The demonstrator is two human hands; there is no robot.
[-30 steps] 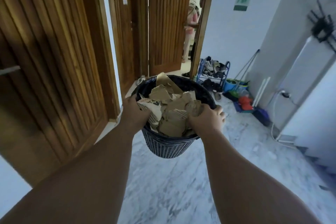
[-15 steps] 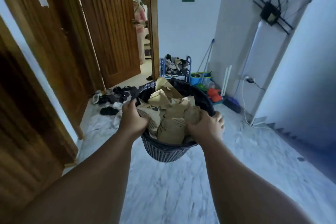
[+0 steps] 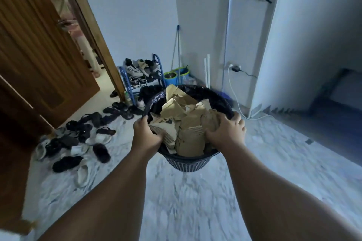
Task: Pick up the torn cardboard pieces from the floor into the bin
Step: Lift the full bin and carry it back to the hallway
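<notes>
Left hand (image 3: pixel 146 135) and right hand (image 3: pixel 225 130) are gripping opposite rims of the bin (image 3: pixel 188 162), likely steadying the heaped cardboard pieces (image 3: pixel 188 121) while carrying.

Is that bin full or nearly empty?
Full: torn cardboard pieces are heaped to the rim of the bin, some poking above it.

Shoes (image 3: pixel 100 152) litter the floor (image 3: pixel 195 201) left; right passable.
</notes>
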